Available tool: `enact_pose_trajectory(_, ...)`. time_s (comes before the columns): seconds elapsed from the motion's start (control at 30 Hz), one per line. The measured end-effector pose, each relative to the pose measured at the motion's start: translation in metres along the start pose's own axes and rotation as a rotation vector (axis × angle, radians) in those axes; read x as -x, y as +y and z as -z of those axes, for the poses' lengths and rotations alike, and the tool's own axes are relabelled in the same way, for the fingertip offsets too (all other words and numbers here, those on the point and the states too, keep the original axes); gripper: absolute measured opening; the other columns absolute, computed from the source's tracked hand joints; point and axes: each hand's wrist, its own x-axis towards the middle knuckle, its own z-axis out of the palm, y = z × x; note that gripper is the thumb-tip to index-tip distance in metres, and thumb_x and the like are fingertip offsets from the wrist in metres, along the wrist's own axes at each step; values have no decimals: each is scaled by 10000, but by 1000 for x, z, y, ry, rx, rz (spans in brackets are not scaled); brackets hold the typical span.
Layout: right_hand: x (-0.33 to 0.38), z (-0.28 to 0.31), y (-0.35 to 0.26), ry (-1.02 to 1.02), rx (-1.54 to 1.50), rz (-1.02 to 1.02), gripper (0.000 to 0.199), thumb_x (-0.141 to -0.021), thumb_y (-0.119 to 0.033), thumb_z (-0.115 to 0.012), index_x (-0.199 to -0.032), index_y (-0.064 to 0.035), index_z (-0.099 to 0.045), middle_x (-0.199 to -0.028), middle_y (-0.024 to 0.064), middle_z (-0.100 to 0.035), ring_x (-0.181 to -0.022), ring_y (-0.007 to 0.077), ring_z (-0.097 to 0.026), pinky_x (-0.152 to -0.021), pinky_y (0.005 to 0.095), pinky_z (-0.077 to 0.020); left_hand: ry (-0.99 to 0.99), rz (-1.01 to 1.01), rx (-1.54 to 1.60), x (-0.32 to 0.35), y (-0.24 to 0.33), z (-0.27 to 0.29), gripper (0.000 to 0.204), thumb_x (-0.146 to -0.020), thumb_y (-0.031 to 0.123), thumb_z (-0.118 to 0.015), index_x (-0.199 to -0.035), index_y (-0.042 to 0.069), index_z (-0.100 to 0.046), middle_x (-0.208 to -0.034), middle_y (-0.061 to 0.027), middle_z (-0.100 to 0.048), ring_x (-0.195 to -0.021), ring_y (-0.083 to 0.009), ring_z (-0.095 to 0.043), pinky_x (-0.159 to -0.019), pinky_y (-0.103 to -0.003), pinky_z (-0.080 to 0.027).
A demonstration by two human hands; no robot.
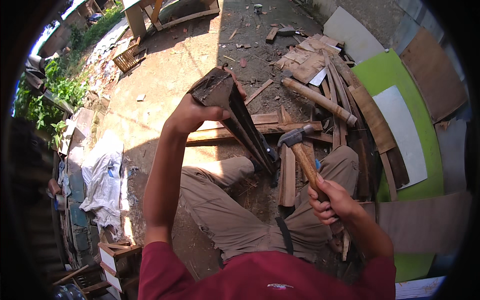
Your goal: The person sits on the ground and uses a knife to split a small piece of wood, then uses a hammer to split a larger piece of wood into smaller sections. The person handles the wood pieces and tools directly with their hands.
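My left hand is wrapped round the upper end of a long, dark, block-shaped piece, its thumb on the near side and fingertips showing on the far side. The piece is tilted, its broad worn end up and its narrow end down between my legs; I cannot make out what exactly it is. In my right hand is a claw hammer, gripped low on its wooden handle, above my right thigh. The hammer's metal head points up and away, apart from the dark piece. Wooden strips lie beneath the hammer.
A bamboo pole and scrap boards lie piled at the right. Green and white panels spread along the wall. A white sack and a small wooden frame are at the left; a wooden table stands far off.
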Motion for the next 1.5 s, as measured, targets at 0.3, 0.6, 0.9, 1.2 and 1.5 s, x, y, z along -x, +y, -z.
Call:
enact_pose_trajectory(0.3,-46,-60,7,-53,-238,156,451,-1089,-530,-309,-973,-114,-438,-625,-26,-327,-428,75,-280,-371,256,-306,81,59,-45,-1,-1,-24,676,-648,24,-717,-1306,9,-561,-1165,-132,-661,-1132,-256,-632,-1002,-419,-506)
enact_pose_trajectory(0.6,-34,-81,-2,-15,-309,178,450,-1072,-568,-325,-965,-143,-426,-591,-39,-304,-384,64,-241,-326,257,-252,221,157,-134,-18,8,-53,511,-733,87,-765,-1217,13,-623,-1065,-53,-690,-974,-146,-635,-905,-302,-514)
enact_pose_trajectory(0.9,-20,-44,5,-117,-280,127,460,-1079,-549,-328,-952,-115,-415,-590,-36,-299,-406,59,-257,-341,245,-265,138,125,-89,-17,15,-67,510,-717,98,-779,-1192,28,-608,-1039,-33,-663,-942,-143,-608,-883,-301,-499)
enact_pose_trajectory(1.2,-9,-19,15,-219,-214,40,489,-1075,-570,-308,-927,-115,-412,-581,-36,-294,-403,51,-246,-333,246,-259,55,55,-227,4,15,-77,688,-662,60,-805,-1297,42,-540,-1147,-82,-655,-1124,-210,-614,-997,-377,-486)
enact_pose_trajectory(1.5,36,7,27,-263,160,-181,498,-1076,-563,-336,-950,-96,-455,-636,-24,-375,-454,43,-276,-378,227,-276,-218,-131,148,25,-13,-20,714,-654,94,-763,-1309,36,-483,-1136,-121,-580,-1101,-270,-613,-987,-424,-512)
